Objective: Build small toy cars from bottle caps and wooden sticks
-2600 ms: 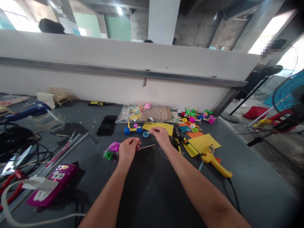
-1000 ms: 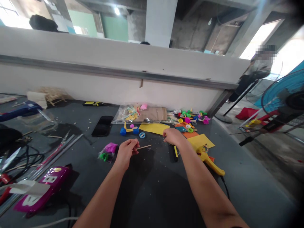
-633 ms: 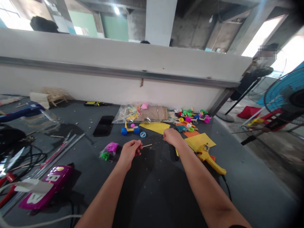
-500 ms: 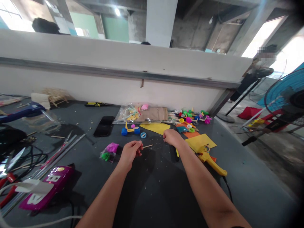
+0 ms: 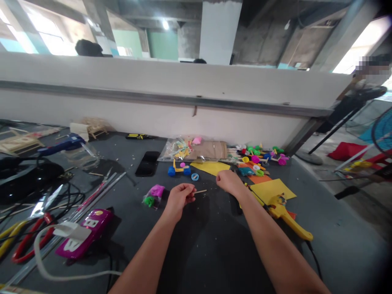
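Note:
My left hand (image 5: 180,199) pinches the end of a thin wooden stick (image 5: 201,191), which points to the right just above the dark table. My right hand (image 5: 229,181) is closed in a fist to the right of the stick's tip; whether anything is inside its fingers is hidden. Behind the stick lie a light-blue ring-shaped cap (image 5: 195,177) and a small toy piece with blue wheels (image 5: 179,169) and a yellow upright. Left of my left hand rests a clear bag of magenta and green lumps (image 5: 154,194). A black-and-yellow tool lies partly under my right forearm.
A yellow glue gun (image 5: 288,218) and yellow paper (image 5: 273,191) lie at right, colourful small parts (image 5: 255,157) behind. A phone (image 5: 147,163), scissors (image 5: 45,204), a purple power strip (image 5: 87,232) and cables occupy the left. A white partition (image 5: 171,79) closes the back.
The camera view has turned slightly left, so everything sits further right. My right fist has come a little closer to the stick. My left hand keeps its pinch on it.

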The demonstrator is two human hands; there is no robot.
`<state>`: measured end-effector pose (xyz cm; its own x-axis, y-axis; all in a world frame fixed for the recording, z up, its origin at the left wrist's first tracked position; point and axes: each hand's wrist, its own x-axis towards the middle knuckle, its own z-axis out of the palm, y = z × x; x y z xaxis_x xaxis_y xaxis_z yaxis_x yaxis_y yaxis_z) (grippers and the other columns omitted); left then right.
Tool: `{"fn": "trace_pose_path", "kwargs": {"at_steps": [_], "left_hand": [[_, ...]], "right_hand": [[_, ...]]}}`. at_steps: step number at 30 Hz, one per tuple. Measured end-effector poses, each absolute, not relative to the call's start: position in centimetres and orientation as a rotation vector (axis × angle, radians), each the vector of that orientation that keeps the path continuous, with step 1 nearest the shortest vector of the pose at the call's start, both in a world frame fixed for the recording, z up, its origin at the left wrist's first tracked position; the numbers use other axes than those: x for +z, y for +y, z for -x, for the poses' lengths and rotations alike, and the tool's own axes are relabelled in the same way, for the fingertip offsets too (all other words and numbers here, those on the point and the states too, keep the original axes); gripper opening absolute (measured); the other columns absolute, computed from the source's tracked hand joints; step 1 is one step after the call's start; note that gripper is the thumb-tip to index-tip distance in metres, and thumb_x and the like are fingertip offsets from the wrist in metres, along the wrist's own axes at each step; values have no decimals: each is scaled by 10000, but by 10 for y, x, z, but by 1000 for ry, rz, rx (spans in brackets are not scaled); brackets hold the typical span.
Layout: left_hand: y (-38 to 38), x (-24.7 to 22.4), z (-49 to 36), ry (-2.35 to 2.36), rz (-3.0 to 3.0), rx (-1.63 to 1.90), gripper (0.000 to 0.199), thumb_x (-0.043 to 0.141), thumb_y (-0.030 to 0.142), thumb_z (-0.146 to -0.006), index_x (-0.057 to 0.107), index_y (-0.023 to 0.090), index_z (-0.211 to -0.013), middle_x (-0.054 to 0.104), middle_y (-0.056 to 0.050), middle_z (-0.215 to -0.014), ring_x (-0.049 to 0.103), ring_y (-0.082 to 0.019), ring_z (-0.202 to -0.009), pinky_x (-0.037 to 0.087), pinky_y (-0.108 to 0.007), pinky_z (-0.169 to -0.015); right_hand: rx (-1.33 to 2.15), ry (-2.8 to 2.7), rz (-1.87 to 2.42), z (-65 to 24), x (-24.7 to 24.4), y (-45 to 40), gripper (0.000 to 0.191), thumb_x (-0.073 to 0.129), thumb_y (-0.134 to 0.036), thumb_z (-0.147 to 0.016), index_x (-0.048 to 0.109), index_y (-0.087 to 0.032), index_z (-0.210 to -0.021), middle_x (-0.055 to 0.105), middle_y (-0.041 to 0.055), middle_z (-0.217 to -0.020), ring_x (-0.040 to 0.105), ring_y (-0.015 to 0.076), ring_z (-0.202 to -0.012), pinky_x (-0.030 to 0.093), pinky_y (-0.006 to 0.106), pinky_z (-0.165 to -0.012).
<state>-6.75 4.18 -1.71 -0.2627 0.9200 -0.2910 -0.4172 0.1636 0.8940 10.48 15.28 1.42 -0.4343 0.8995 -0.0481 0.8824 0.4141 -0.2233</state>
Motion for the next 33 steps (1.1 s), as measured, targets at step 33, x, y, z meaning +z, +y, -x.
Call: {"fn": "trace_pose_path", "kwargs": {"at_steps": [33], "left_hand": [[44, 0, 72, 888, -40, 1498, 151, 492, 61, -798, 626, 44, -864, 614, -89, -703, 607, -113, -607, 553, -224, -596]], "right_hand": [[108, -2497, 1993, -120, 6, 166, 290, 521, -149, -727, 679, -79, -960, 669, 205, -988, 639, 271, -917, 461, 297, -733]]}}
